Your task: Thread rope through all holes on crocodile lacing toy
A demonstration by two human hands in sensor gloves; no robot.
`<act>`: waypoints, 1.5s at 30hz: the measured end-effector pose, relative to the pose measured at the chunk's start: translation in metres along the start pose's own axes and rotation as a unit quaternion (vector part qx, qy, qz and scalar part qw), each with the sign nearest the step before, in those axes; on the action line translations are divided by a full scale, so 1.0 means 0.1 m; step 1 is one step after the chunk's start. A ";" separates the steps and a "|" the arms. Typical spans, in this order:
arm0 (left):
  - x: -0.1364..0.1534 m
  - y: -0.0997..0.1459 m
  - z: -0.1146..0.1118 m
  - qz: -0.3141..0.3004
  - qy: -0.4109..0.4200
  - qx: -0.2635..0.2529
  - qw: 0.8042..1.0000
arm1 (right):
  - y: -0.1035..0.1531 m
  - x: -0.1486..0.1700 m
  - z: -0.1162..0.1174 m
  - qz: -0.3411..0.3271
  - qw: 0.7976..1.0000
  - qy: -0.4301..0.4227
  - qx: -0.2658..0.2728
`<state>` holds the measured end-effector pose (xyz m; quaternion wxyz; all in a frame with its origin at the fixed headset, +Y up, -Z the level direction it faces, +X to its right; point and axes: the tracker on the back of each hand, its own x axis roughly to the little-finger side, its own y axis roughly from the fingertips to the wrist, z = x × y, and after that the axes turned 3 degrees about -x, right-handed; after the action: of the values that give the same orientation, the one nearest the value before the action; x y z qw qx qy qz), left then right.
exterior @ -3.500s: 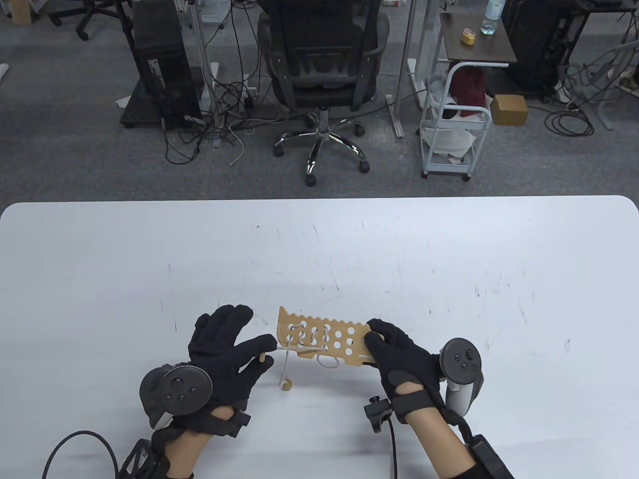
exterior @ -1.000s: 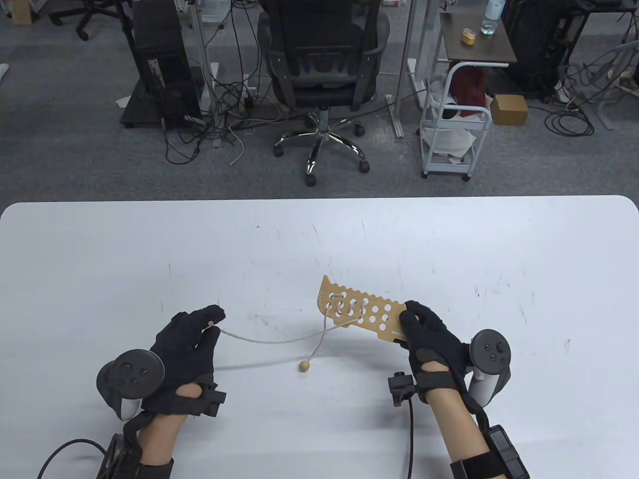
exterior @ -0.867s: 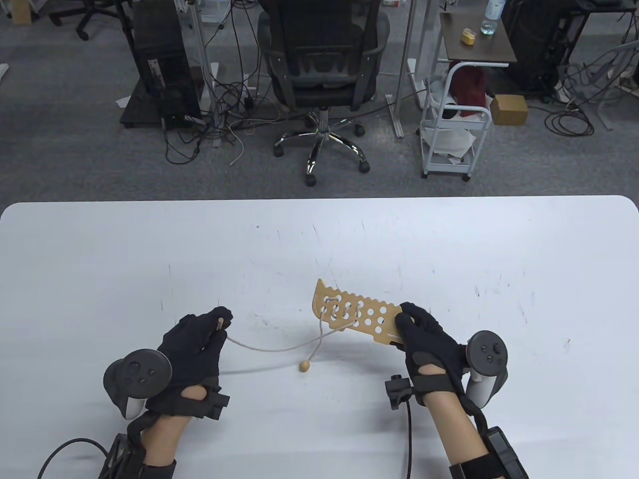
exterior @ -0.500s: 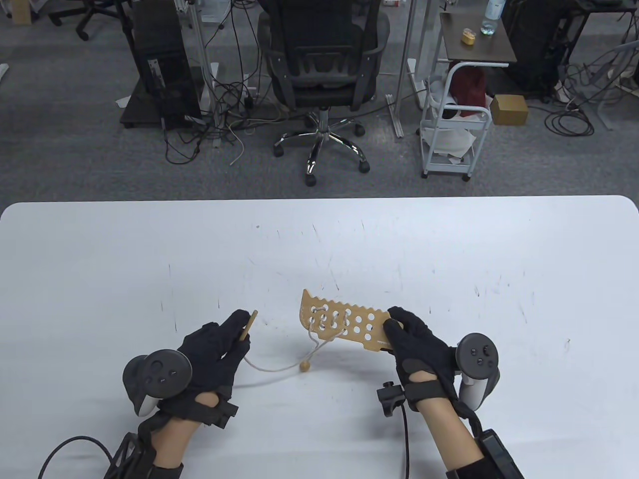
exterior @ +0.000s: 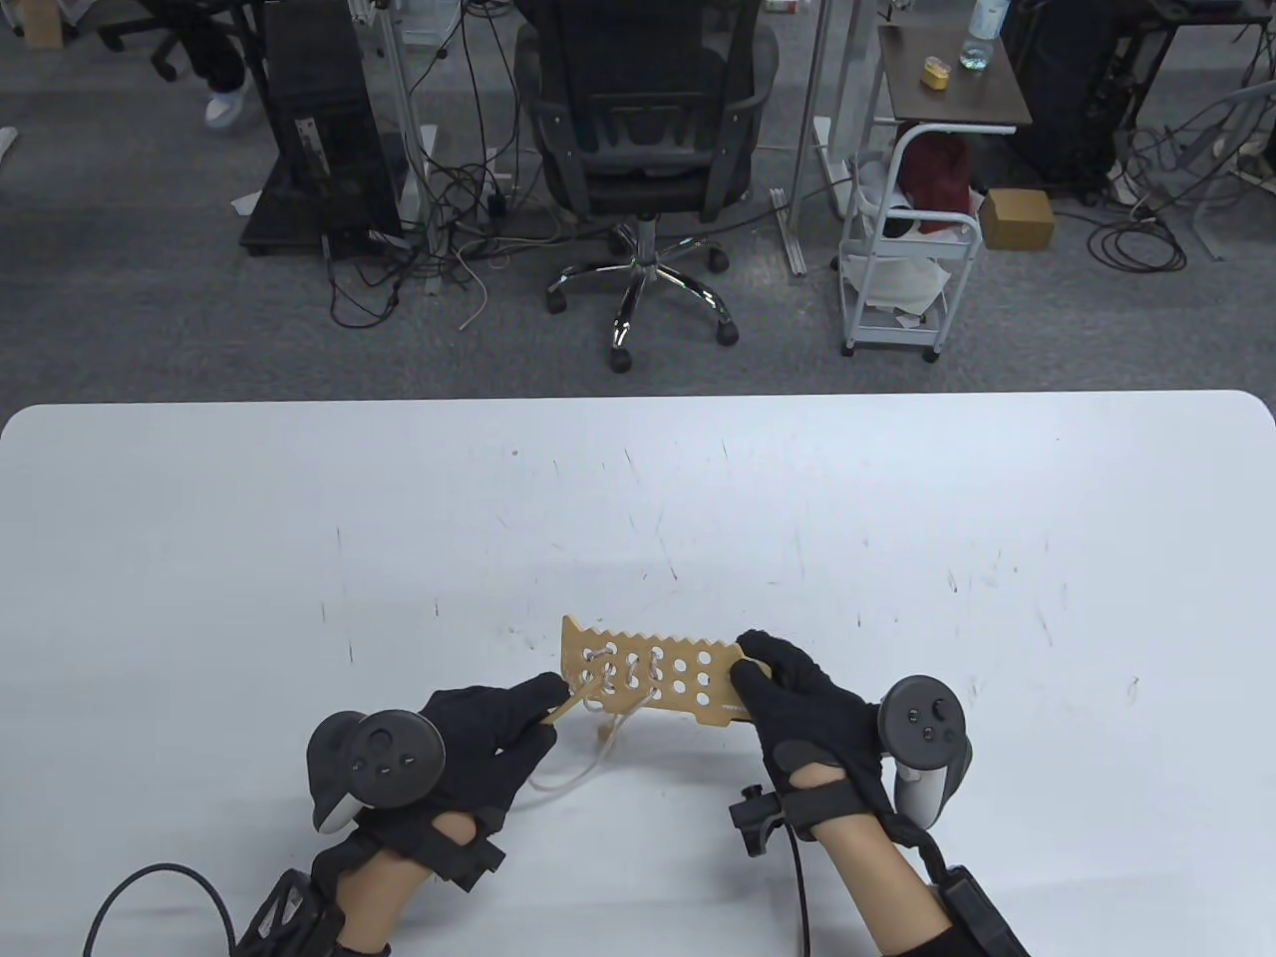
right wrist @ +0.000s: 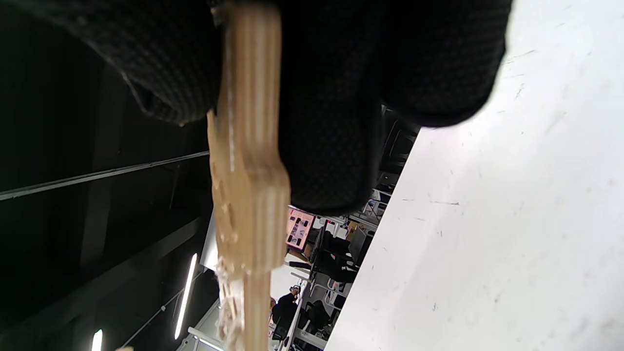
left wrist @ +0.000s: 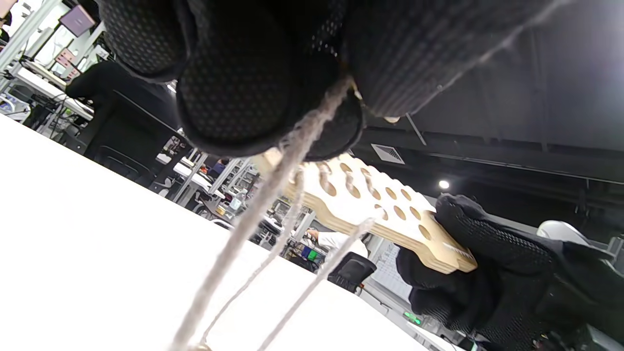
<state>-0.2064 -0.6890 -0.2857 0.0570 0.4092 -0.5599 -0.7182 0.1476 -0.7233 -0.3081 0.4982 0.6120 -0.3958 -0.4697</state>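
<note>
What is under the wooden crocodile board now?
Under the board, rope strands hang toward the white table; the left hand holds the wooden needle there. The rope's bead end is blurred.

No text, label, brand or number can be read anywhere; small dark marks on the wooden toy (exterior: 733,710) are too tiny to make out.

The left hand (exterior: 478,733), out at the lower left a second ago with the rope (exterior: 563,783) drawn long, is now close beside the crocodile board (exterior: 653,678), its wooden needle tip (exterior: 568,703) at the board's left holes. The rope hangs in slack loops below. The right hand (exterior: 797,703) has brought the board back down toward lower centre, lying more level.
</note>
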 end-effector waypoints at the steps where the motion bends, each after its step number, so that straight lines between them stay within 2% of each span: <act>1: -0.02 0.00 -0.01 -0.002 -0.002 0.004 1.000 | 0.01 -0.01 0.01 -0.004 1.000 0.006 -0.002; 16: -0.17 0.00 -0.15 -0.011 -0.030 0.033 0.999 | 0.13 -0.14 0.26 -0.039 0.998 0.041 -0.040; 25: -0.16 0.00 -0.15 0.009 0.000 0.035 0.999 | 0.16 -0.17 0.30 -0.052 0.996 0.054 -0.038; 32: -0.11 0.01 -0.16 0.035 0.063 0.034 0.997 | 0.17 -0.16 0.32 -0.052 0.996 0.054 -0.041; 39: -0.04 0.01 -0.16 0.033 0.101 0.014 0.994 | 0.18 -0.16 0.36 -0.051 0.996 0.051 -0.048; 45: -0.06 0.04 -0.11 0.012 0.052 -0.035 0.998 | 0.20 -0.17 0.39 -0.049 0.997 0.037 -0.055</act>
<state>-0.1962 -0.6956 -0.2798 0.1091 0.4373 -0.5359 -0.7139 0.1051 -0.7202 -0.2876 0.5218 0.6191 -0.3201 -0.4919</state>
